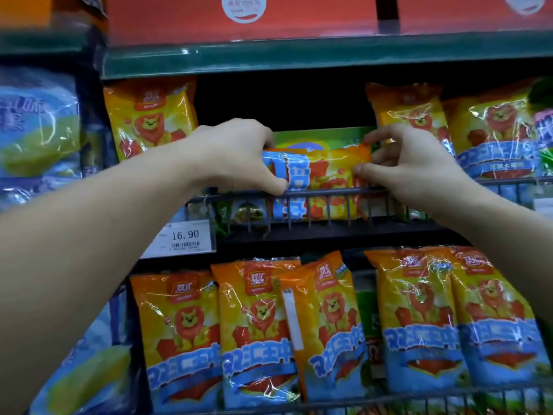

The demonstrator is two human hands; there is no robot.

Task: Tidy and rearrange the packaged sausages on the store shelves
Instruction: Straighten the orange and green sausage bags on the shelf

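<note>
Both hands clamped a sideways sausage pack [321, 181] just behind the wire rail [329, 193] of the middle shelf: the left hand [239, 154] gripped its blue end, the right hand [410, 166] pinched its orange end. The rail's bars masked its lower edge. Behind it, a green box [323, 139] was mostly covered, its print unreadable.
</note>
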